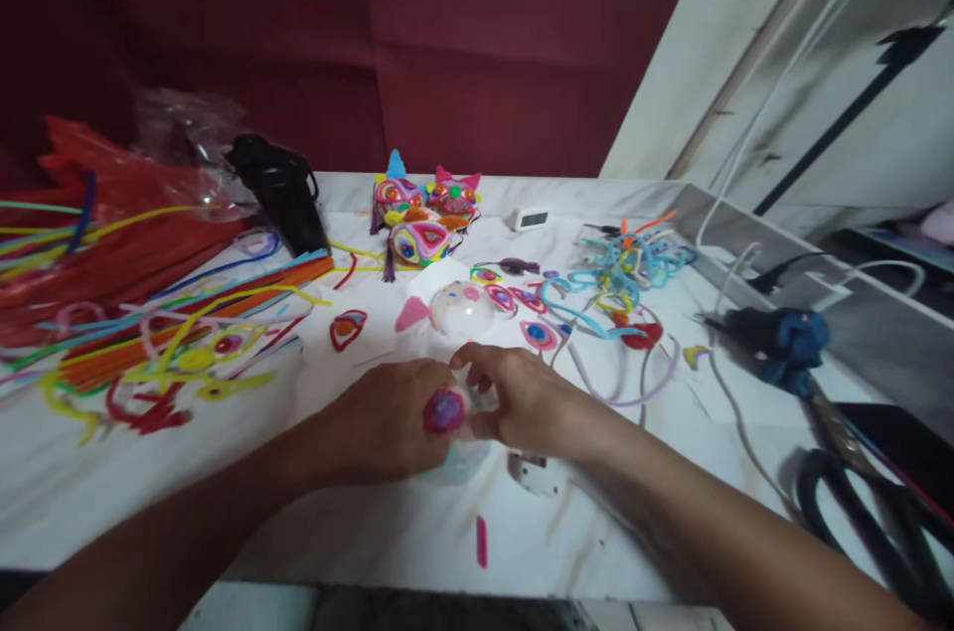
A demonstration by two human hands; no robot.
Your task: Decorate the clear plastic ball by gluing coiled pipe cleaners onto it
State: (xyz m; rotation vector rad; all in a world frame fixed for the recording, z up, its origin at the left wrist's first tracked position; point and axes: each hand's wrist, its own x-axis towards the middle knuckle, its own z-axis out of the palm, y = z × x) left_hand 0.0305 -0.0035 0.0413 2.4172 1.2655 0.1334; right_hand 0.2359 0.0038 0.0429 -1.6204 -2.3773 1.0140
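Note:
Between my two hands is a clear plastic ball (460,464) bearing a pink and purple coiled pipe-cleaner disc (445,409). My left hand (392,417) curls around its left side, with the disc beside the knuckles. On the other side my right hand (526,400) grips the ball with bent thumb and fingers, partly hidden. Just beyond lies another clear ball (463,311) with small pink and coloured bits and a pink pointed ear (412,313) beside it. Several coiled eye shapes (538,335) lie to its right.
Finished colourful ornaments (421,236) stand at the back near a small digital clock (531,218). Pipe cleaners (201,338) crowd the left, with a blue tangle (633,263) at right. A glue gun (771,338), its cord and black-handled scissors (850,502) lie on the right.

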